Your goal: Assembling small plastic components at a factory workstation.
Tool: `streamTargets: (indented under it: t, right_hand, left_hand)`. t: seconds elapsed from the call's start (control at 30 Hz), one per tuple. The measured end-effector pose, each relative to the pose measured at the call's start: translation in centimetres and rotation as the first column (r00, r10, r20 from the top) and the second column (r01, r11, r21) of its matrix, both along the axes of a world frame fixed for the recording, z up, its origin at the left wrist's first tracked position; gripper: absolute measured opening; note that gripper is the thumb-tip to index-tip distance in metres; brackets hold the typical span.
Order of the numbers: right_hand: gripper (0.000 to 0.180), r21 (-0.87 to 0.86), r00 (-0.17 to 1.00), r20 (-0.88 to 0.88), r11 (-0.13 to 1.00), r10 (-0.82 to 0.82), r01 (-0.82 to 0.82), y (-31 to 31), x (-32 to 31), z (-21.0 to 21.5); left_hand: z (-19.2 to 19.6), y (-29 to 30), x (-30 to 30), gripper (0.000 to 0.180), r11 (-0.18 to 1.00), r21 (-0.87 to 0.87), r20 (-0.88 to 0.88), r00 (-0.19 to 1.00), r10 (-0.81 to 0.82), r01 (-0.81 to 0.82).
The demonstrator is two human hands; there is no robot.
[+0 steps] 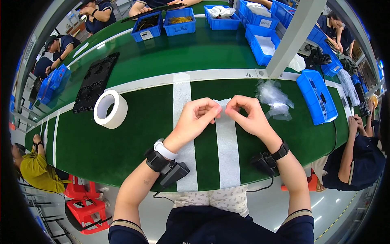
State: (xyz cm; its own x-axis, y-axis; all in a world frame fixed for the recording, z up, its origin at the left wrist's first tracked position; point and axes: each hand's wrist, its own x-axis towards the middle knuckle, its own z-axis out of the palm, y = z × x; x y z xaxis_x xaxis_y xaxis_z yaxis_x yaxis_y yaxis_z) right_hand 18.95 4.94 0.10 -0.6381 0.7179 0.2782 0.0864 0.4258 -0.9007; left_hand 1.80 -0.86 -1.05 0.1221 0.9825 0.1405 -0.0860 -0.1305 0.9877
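Note:
My left hand [198, 116] and my right hand [248, 115] are close together over the green bench, each with thumb and forefinger pinched. Between their fingertips is the far end of a white strip of tape [228, 158], its corners in the two pinches. From there the strip runs back toward me to the bench's near edge. A second white strip [186, 171] lies parallel on the left, partly covered by my left hand and wrist. Farther left, a wide roll of white tape [120, 115] rests on the bench.
A black moulded tray [96, 83] lies behind the roll. Crumpled clear film [274, 99] sits beyond my right hand, near a blue bin [304, 91]. A grey post [294, 38] rises at the far right. Other people work around the bench.

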Motion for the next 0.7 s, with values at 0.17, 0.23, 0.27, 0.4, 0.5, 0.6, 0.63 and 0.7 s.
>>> streamTargets:
  t: [0.17,0.23,0.27,0.4,0.5,0.6,0.63,0.7]
  right_hand:
    - [0.010,0.060,0.999,-0.008,0.997,0.052,-0.051,0.0,0.0,0.0]
    - [0.010,0.062,0.998,0.014,0.996,0.067,-0.068,0.0,0.0,0.0]
    - [0.010,0.067,0.996,0.013,0.994,0.085,-0.086,0.0,0.0,-0.1]
    - [0.011,-0.021,0.983,-0.024,0.983,0.184,-0.184,0.1,0.0,-0.6]
    - [0.012,-0.045,0.963,0.023,0.962,0.269,-0.268,0.0,0.0,-0.6]
    - [0.014,-0.108,0.944,0.106,0.947,0.312,-0.301,-0.3,0.3,0.3]
    - [0.016,-0.115,0.943,0.117,0.947,0.313,-0.300,-0.3,0.3,0.3]
    - [0.018,-0.094,0.954,0.080,0.955,0.290,-0.283,-0.6,0.1,0.4]
  left_hand:
    - [0.0,0.0,-0.1,0.018,0.999,0.015,-0.091,0.995,-0.032,0.033]
    - [0.1,0.0,0.0,0.018,0.998,0.011,-0.089,0.994,-0.056,0.057]
    - [0.2,-0.1,-0.1,0.020,0.997,-0.006,-0.096,0.992,-0.081,0.081]
    - [0.3,-0.4,-0.4,0.028,0.975,-0.084,-0.039,0.977,-0.208,0.205]
    - [0.2,-0.3,-0.1,0.032,0.971,-0.063,-0.094,0.967,-0.237,0.232]
    - [0.1,-0.4,-0.1,0.032,0.959,-0.039,-0.030,0.959,-0.282,0.281]
    - [0.1,-0.4,-0.1,0.032,0.959,-0.039,-0.033,0.959,-0.281,0.279]
    - [0.1,-0.5,-0.1,0.031,0.951,-0.076,-0.070,0.950,-0.303,0.298]
